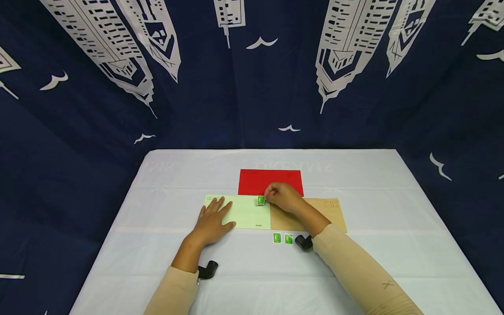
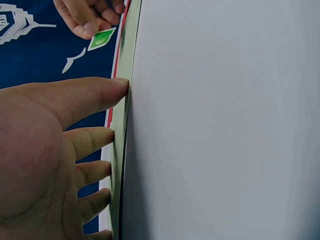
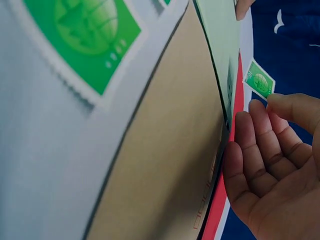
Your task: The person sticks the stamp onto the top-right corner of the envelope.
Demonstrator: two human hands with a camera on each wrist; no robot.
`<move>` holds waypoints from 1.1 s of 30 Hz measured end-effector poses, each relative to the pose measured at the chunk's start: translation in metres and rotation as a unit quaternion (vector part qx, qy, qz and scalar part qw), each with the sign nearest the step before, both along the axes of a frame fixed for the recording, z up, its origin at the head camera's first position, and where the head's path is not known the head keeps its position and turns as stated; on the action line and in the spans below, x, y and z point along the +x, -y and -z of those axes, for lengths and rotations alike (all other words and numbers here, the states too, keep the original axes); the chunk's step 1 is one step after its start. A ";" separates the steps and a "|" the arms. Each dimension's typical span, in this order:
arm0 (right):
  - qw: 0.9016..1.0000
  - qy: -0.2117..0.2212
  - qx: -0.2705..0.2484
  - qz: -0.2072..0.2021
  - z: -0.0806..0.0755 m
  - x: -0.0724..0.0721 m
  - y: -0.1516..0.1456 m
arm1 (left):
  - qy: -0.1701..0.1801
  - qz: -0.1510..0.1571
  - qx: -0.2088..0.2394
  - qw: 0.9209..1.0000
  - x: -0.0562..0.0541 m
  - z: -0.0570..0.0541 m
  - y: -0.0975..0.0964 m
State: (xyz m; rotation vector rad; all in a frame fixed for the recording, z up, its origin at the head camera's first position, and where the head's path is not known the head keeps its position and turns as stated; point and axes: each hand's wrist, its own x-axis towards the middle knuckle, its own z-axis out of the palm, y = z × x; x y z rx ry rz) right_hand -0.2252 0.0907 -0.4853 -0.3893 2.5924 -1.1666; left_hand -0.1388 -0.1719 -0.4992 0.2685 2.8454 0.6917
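My right hand pinches a green postage stamp by one corner between thumb and forefinger. In the head view that stamp sits above the upper right corner of a pale green envelope; the left wrist view shows it held off the paper. My left hand lies with spread fingers on the left part of the same envelope, its fingertips touching the paper. Below the envelopes, two more green stamps, a left one and a right one, lie side by side on the white table.
A red envelope lies behind the green one. To the right, partly under my right forearm, is a brown envelope. The white table ends at a dark blue printed curtain. A black wrist camera is strapped to each wrist.
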 end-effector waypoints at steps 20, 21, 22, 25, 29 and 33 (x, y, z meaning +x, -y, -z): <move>1.000 0.013 0.023 -0.010 0.005 -0.002 0.011 | 0.004 -0.001 0.000 1.000 0.001 0.000 0.000; 1.000 0.014 0.023 -0.011 0.005 -0.002 0.011 | 0.004 -0.001 -0.001 1.000 0.001 0.000 0.000; 1.000 0.015 0.024 -0.012 0.005 -0.002 0.012 | 0.004 -0.001 0.000 1.000 0.001 0.000 0.000; 0.999 0.019 0.026 -0.014 0.005 -0.002 0.013 | 0.004 -0.001 -0.001 1.000 0.001 0.000 0.000; 0.999 0.020 0.027 -0.016 0.006 -0.004 0.014 | 0.006 0.000 -0.002 1.000 0.001 0.001 0.000; 0.999 0.016 0.030 -0.016 0.006 -0.005 0.015 | 0.005 -0.001 -0.005 1.000 0.001 0.000 0.000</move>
